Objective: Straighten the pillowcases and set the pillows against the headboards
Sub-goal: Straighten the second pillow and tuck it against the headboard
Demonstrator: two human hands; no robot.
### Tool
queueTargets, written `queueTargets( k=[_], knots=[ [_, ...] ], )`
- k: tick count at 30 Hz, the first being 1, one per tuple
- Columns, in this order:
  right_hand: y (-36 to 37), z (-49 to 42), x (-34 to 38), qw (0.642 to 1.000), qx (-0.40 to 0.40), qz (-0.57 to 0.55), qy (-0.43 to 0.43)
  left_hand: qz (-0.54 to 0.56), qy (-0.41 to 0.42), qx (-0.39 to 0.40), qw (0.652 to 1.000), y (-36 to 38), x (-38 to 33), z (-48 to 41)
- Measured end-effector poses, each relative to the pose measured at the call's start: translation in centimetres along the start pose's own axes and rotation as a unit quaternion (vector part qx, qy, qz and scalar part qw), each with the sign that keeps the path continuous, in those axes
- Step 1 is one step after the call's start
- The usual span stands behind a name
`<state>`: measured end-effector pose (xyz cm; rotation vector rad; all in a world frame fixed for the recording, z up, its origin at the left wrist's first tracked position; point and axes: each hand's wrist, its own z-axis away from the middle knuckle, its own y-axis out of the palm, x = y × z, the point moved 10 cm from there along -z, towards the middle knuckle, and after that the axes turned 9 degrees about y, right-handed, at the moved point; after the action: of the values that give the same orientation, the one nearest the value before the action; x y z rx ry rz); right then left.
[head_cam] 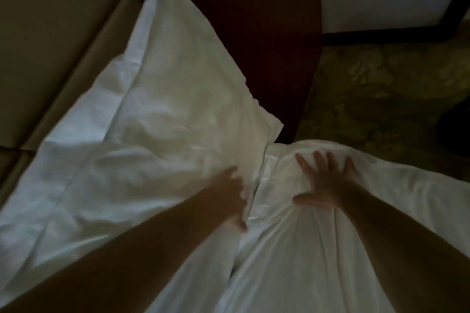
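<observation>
Right hand [324, 185] presses flat, fingers spread, on the right pillow [318, 249]; left hand [227, 195] tucks into the seam at the left pillow [178, 109] edge, grip hidden.

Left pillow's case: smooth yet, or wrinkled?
Wrinkled. The left pillow's case shows creases and folds across its near half, by the left hand at its edge. The far half looks smoother.

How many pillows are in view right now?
2. The left pillow lies by the beige headboard; the right pillow lies under the flat right hand. Others may be out of frame.
</observation>
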<state>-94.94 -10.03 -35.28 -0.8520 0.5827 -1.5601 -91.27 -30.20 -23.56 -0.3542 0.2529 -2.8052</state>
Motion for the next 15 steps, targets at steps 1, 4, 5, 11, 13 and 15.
queueTargets(
  k=[1,4,5,11,13,15],
  knots=[
    [0.3,-0.1,0.0,1.0,0.007,-0.001,-0.003,-0.076,-0.018,-0.018,0.997,-1.1,1.7,0.1],
    [0.4,-0.4,-0.1,1.0,0.022,-0.012,-0.012,-0.144,-0.136,-0.098,0.975,-4.6,9.5,2.9],
    [0.2,-0.5,0.0,1.0,0.025,-0.009,-0.013,-0.095,-0.185,-0.153,0.966,-6.1,12.4,4.6],
    [0.0,-1.5,-0.2,0.998,0.056,0.002,-0.012,-0.19,-0.248,-0.151,0.938,-12.1,12.5,6.4],
    [0.1,-1.4,0.0,0.998,0.054,0.005,-0.016,-0.133,-0.142,-0.172,0.966,-11.4,7.8,3.0],
    [0.2,-1.2,0.0,0.999,0.051,0.004,-0.018,-0.126,-0.079,-0.15,0.977,-10.1,3.6,0.3]
  ],
)
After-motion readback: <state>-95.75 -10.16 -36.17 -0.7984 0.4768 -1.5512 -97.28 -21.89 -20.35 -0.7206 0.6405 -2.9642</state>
